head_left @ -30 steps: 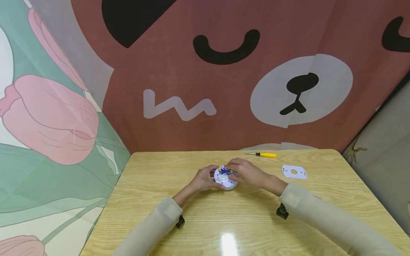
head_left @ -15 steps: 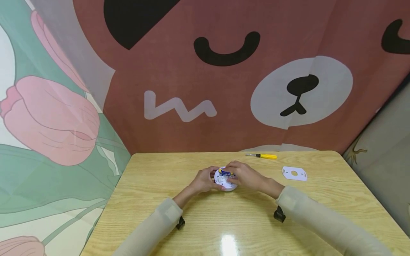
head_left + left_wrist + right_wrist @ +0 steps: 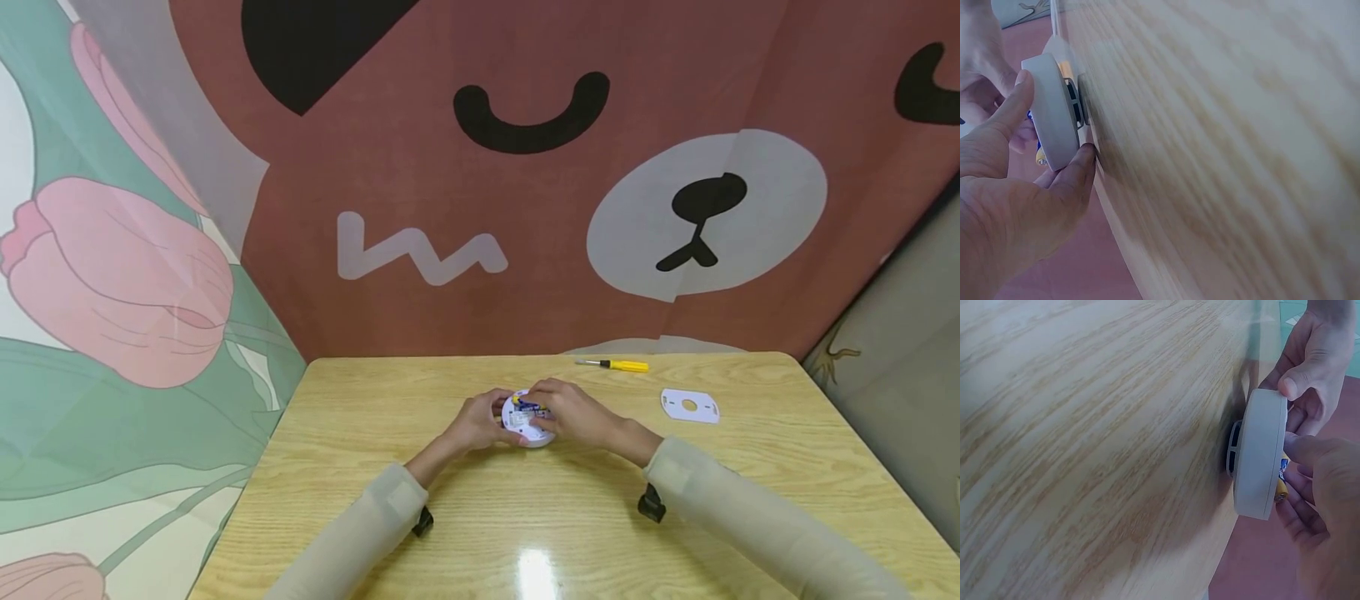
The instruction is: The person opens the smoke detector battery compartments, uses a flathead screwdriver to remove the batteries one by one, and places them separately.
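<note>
A round white smoke detector [image 3: 517,423] is held just over the table, its back side facing up. My left hand [image 3: 472,419] grips it by the rim, thumb at the near edge and fingers round the far side. My right hand [image 3: 576,412] reaches over the back, pinching a blue-and-yellow battery [image 3: 1282,490] with thumb and fingers. The battery lies at the back face, and its yellow end sticks out past the fingers in the right wrist view. The right fingers hide part of the battery and of the detector's back. A slotted front part faces the wood.
A yellow-handled screwdriver [image 3: 627,366] lies near the table's back edge. To the right of the hands is a flat white mounting plate [image 3: 705,406] with a round hole. A printed cloth [image 3: 420,317] hangs behind the wooden table [image 3: 360,392].
The right hand has shifted slightly left and down over the detector, its fingers now further over the battery. The battery's angle has changed a little. The left hand keeps its grip.
</note>
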{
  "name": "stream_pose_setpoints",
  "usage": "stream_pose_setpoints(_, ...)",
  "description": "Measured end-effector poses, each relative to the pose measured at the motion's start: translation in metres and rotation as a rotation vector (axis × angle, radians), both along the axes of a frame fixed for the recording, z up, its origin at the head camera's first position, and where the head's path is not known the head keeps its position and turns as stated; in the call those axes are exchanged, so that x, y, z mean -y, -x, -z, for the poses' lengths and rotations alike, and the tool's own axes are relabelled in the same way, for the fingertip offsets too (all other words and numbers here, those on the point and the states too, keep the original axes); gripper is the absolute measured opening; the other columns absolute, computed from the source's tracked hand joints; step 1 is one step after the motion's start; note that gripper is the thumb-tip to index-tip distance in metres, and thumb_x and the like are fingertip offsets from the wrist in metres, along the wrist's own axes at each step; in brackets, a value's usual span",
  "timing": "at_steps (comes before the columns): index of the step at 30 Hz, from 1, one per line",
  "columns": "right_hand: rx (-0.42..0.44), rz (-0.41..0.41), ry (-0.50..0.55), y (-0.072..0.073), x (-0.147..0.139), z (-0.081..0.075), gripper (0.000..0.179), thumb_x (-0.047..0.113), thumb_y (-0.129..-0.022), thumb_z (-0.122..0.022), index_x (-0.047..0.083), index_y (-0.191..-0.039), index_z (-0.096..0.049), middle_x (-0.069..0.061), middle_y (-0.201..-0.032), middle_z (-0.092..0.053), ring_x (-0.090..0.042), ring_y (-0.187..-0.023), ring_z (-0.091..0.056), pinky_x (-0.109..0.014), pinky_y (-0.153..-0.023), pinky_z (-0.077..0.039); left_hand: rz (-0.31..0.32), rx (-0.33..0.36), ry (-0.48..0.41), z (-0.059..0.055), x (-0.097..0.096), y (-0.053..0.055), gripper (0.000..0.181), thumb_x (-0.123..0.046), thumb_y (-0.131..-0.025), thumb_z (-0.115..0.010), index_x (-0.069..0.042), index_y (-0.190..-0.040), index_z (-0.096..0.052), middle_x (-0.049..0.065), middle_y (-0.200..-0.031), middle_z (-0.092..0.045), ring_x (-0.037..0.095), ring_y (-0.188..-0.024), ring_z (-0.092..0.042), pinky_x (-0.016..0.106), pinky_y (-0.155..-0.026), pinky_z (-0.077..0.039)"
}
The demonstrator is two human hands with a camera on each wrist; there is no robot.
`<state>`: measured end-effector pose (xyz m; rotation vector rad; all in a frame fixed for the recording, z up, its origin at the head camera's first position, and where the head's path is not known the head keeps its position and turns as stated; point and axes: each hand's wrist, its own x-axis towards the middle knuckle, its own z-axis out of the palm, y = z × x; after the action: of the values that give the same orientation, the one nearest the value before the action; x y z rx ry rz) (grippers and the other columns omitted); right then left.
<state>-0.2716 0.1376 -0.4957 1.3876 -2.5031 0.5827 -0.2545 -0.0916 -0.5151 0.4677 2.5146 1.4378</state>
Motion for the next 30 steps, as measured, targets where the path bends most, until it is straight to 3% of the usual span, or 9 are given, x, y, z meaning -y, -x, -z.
stream_pose_setpoints(7, -0.008, 0.005, 0.034, 0.001, -0.0005, 0.0004, 0.036, 0.01, -0.088, -0.088, -0.005, -0.119, -0.076, -0.014, -0.11, -0.073, -0.026, -0.102, -0.071, -0.04, -0.086, -0.065, 0.0, -0.001, -0.007, -0.0033, -0.0007, -0.0005, 0.081, -0.014, -0.073, -0.1, 0.001, -0.142, -0.059, 0.018, -0.132, -0.071, 0.031, -0.123, -0.069, 0.035, -0.102, -0.059)
stream_pose_setpoints(14, 0.078, 0.067, 0.004, 0.0004, -0.0031, -0.0031, 0.035, 0.014, -0.091, -0.085, -0.003, -0.12, -0.077, -0.012, -0.111, -0.072, -0.025, -0.102, -0.07, -0.041, -0.087, -0.064, -0.008, 0.009, -0.016, -0.0024, -0.0023, 0.0, 0.08, -0.013, -0.073, -0.1, 0.002, -0.141, -0.06, 0.018, -0.13, -0.072, 0.03, -0.121, -0.069, 0.035, -0.102, -0.059)
stream_pose_setpoints(20, 0.104, 0.08, 0.003, 0.0012, -0.0044, -0.0035, 0.029, 0.012, -0.092, -0.084, -0.002, -0.117, -0.078, -0.011, -0.11, -0.072, -0.026, -0.103, -0.07, -0.044, -0.089, -0.063, -0.015, 0.018, -0.007, -0.0031, -0.0026, -0.0005, 0.081, -0.015, -0.073, -0.1, 0.002, -0.142, -0.059, 0.018, -0.131, -0.071, 0.03, -0.122, -0.068, 0.036, -0.102, -0.058)
stream_pose_setpoints(30, 0.171, 0.109, 0.042, 0.0042, -0.0069, -0.004, 0.028, 0.007, -0.089, -0.086, -0.002, -0.115, -0.08, -0.007, -0.102, -0.073, -0.02, -0.094, -0.071, -0.033, -0.08, -0.063, -0.021, 0.028, 0.01, -0.0031, -0.0025, -0.0012, 0.082, -0.016, -0.074, -0.099, 0.001, -0.143, -0.059, 0.017, -0.132, -0.07, 0.03, -0.123, -0.067, 0.04, -0.105, -0.057)
